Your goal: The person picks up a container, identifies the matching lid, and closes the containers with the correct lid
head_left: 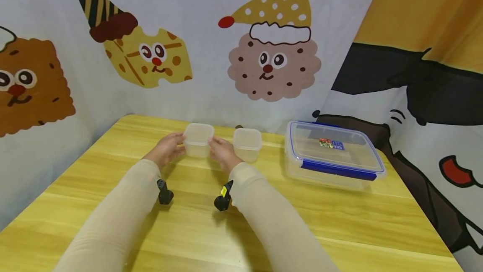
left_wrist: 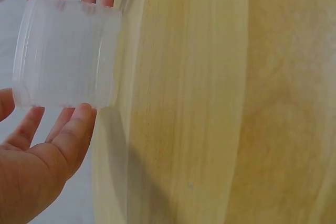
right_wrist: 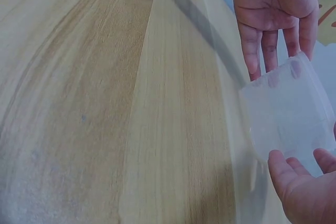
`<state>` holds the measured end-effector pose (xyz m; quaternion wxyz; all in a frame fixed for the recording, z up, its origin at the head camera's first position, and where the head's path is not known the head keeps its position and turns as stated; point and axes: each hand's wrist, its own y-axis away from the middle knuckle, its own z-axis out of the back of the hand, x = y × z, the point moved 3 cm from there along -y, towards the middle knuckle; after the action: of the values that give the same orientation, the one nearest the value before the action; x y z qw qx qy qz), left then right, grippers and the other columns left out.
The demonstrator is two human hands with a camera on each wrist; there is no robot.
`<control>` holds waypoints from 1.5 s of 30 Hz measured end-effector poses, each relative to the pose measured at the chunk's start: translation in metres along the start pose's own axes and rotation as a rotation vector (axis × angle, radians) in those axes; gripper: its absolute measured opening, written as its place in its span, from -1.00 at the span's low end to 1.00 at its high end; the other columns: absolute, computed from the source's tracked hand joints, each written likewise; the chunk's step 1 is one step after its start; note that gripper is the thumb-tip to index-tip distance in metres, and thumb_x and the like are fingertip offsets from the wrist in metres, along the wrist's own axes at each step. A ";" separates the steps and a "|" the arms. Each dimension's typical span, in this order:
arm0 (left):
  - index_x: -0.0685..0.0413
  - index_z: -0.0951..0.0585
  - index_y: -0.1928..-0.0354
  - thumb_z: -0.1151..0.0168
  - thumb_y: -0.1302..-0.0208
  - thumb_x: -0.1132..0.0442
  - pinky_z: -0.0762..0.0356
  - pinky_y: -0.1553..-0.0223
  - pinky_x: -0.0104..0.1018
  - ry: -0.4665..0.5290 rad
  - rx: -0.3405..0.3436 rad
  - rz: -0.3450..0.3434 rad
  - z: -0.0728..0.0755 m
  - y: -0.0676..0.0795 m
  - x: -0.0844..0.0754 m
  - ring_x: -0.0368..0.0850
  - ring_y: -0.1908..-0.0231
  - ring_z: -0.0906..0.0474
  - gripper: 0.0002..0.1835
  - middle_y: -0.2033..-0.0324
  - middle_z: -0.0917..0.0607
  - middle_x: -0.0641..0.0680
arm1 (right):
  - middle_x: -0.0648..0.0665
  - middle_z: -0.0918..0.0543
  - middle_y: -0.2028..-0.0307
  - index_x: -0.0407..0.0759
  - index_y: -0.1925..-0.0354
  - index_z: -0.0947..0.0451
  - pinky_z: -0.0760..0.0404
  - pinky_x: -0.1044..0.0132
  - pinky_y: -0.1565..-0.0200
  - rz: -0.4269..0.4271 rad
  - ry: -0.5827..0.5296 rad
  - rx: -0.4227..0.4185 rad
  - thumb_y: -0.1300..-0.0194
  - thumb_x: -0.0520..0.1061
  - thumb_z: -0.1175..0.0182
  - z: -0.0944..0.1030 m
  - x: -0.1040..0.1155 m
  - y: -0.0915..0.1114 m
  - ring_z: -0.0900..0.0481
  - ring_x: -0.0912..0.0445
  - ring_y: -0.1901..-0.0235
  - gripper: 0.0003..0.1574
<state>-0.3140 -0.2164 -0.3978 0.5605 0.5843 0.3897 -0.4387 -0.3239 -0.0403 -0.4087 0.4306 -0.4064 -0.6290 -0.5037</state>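
A small translucent square food container (head_left: 198, 140) with a pale lid stands between my two hands near the table's back edge. My left hand (head_left: 167, 149) holds its left side, and my right hand (head_left: 223, 152) holds the right side. Seen in the left wrist view, the left fingers (left_wrist: 73, 135) touch the wall while the thumb lies by the lid edge. The right wrist view shows the right hand (right_wrist: 310, 192) against the opposite wall. A second, similar container (head_left: 247, 144) sits just right of my right hand. Whether the held container touches the table is unclear.
A large clear storage box (head_left: 336, 154) with blue clips and a lid stands at the table's right. The wooden table (head_left: 192, 238) meets a white cloth (head_left: 211, 91) printed with cartoon figures along its back.
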 end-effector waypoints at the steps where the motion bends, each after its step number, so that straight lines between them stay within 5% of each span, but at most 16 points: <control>1: 0.26 0.05 -0.50 0.25 -0.56 0.17 -0.30 -0.32 -0.14 -0.010 -0.003 0.002 0.001 0.000 0.000 0.22 -0.32 -0.21 -0.40 -0.42 -0.08 0.35 | -0.30 -0.34 -0.34 -0.25 -0.36 -0.30 -0.43 0.02 -0.25 -0.003 0.001 -0.002 -0.46 -0.08 -0.07 0.000 0.000 0.000 -0.31 -0.20 -0.31 -0.41; 7: 0.28 -0.02 -0.48 0.22 -0.55 0.15 -0.54 0.03 -0.44 -0.055 -0.023 0.003 0.002 -0.003 0.002 -0.02 -0.04 -0.41 -0.41 -0.36 -0.19 0.32 | -0.31 -0.33 -0.35 -0.26 -0.36 -0.30 -0.42 0.01 -0.25 -0.011 0.010 -0.005 -0.46 -0.09 -0.07 -0.002 0.000 0.000 -0.29 -0.21 -0.33 -0.41; 12: 0.28 -0.03 -0.47 0.23 -0.55 0.16 -0.54 0.11 -0.50 -0.058 -0.029 0.001 0.003 -0.005 0.004 0.01 -0.06 -0.42 -0.42 -0.34 -0.21 0.32 | -0.32 -0.32 -0.34 -0.25 -0.37 -0.29 -0.41 0.03 -0.26 -0.017 0.020 0.002 -0.46 -0.09 -0.06 -0.003 0.000 0.000 -0.29 -0.20 -0.32 -0.41; 23: 0.25 0.02 -0.49 0.26 -0.56 0.14 -0.51 -0.02 -0.41 -0.054 -0.014 0.007 0.003 -0.006 0.004 0.18 -0.27 -0.28 -0.41 -0.41 -0.13 0.36 | -0.32 -0.31 -0.35 -0.22 -0.40 -0.25 -0.40 0.02 -0.27 -0.014 0.024 0.014 -0.47 -0.08 -0.05 -0.002 -0.003 -0.003 -0.28 -0.19 -0.33 -0.38; 30: 0.25 0.07 -0.50 0.29 -0.56 0.16 -0.25 -0.35 -0.07 -0.039 -0.008 0.015 0.001 -0.006 0.003 0.26 -0.38 -0.14 -0.41 -0.44 -0.07 0.36 | -0.27 -0.29 -0.37 -0.21 -0.40 -0.24 -0.41 0.04 -0.26 -0.009 0.040 0.012 -0.49 -0.05 -0.03 -0.003 -0.005 -0.004 -0.27 -0.19 -0.34 -0.38; 45: 0.28 0.12 -0.50 0.23 -0.54 0.05 -0.12 -0.39 0.05 -0.073 -0.006 -0.019 0.005 0.003 -0.002 0.32 -0.42 0.02 -0.31 -0.45 0.05 0.42 | -0.27 -0.32 -0.36 -0.24 -0.41 -0.23 -0.40 -0.05 -0.26 0.007 0.064 -0.018 -0.48 -0.02 -0.03 0.002 0.000 0.006 -0.28 -0.20 -0.33 -0.35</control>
<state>-0.3115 -0.2212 -0.3952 0.5720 0.5626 0.3758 -0.4637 -0.3189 -0.0371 -0.4076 0.4484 -0.3961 -0.6090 -0.5207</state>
